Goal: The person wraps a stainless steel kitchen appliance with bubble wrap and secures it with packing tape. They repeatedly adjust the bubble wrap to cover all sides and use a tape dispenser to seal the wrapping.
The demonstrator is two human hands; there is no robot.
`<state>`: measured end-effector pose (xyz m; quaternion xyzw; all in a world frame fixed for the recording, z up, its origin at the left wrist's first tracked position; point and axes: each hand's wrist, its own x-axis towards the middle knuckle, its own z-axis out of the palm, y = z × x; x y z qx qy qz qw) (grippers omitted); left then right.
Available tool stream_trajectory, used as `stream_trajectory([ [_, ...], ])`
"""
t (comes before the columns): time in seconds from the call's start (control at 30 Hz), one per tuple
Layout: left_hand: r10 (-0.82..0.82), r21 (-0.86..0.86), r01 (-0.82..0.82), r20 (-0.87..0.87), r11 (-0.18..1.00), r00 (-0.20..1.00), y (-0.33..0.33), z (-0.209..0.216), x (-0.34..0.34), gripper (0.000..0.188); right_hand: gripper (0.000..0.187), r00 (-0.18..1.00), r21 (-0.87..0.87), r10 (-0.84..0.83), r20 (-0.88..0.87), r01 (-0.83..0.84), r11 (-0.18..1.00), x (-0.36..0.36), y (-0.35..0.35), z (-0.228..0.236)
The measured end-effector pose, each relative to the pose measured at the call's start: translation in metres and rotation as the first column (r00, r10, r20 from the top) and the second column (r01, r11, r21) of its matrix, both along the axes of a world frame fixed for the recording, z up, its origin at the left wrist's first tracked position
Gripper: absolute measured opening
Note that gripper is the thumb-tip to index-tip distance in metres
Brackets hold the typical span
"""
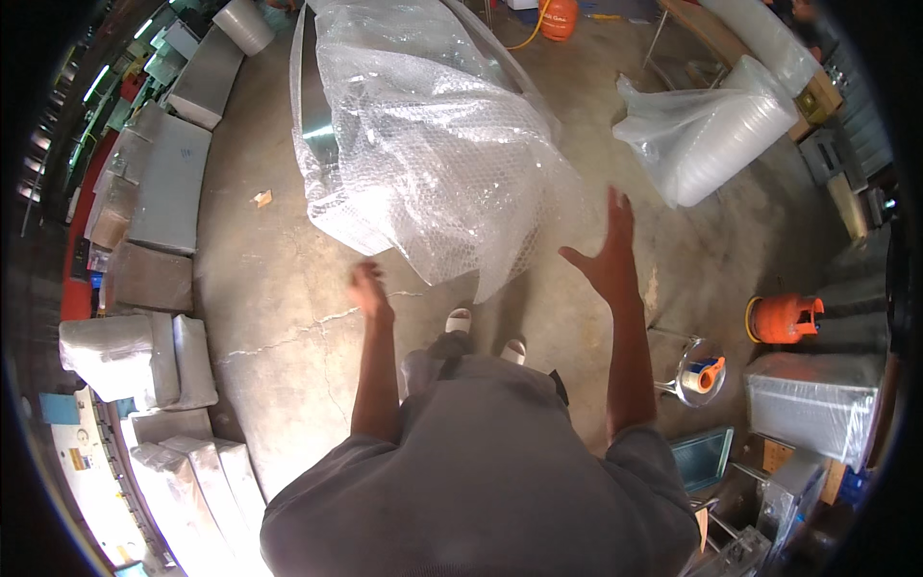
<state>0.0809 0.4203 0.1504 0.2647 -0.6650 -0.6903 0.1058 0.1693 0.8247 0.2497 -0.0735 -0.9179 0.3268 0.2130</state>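
Observation:
A large sheet of clear bubble wrap (433, 144) is draped loosely over something long ahead of me; a dark, shiny surface shows through at its left side. Its near edge hangs in crumpled folds and a pointed corner. My left hand (367, 288) is just short of that near edge, slightly blurred, its fingers loosely bent and apart with nothing visible in them. Off the sheet's right side, my right hand (611, 255) is raised with thumb and fingers spread, holding nothing. Neither hand appears to touch the wrap.
A big bubble wrap roll (735, 135) lies at the right with a loose end. Wrapped boxes (168, 183) line the left. An orange gas cylinder (786, 318) and a round stool (700, 370) carrying tape rolls stand at right. Another orange cylinder (558, 19) is far ahead.

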Motion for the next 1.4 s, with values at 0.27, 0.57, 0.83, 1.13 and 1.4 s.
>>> stream_trajectory([
  [0.27,-0.633,0.485,0.604,-0.127,0.632,0.764,0.087,-0.131,-0.027,0.059,0.044,0.986,0.139,0.152,-0.074,-0.141,0.980,-0.062,-0.018,0.006],
  [0.57,-0.669,-0.146,0.672,-0.374,0.726,0.642,0.116,-0.103,-0.065,0.041,0.046,0.997,-0.147,-0.049,0.062,0.057,0.988,-0.069,-0.009,0.009],
  [0.83,-0.189,0.871,0.249,-0.183,0.424,0.965,0.089,-0.149,-0.012,0.036,0.029,0.972,-0.695,0.147,0.182,0.022,0.718,-0.061,0.014,0.004],
  [1.13,-0.337,0.820,0.518,-0.429,0.243,0.838,0.066,-0.070,0.043,0.047,0.042,0.985,-0.847,0.172,0.024,-0.071,0.527,-0.069,-0.013,0.111],
  [1.4,-0.480,0.245,0.546,-0.280,0.801,0.831,0.123,-0.039,0.029,0.051,0.043,0.854,-0.855,0.474,-0.214,-0.399,0.332,-0.112,-0.060,0.182],
])
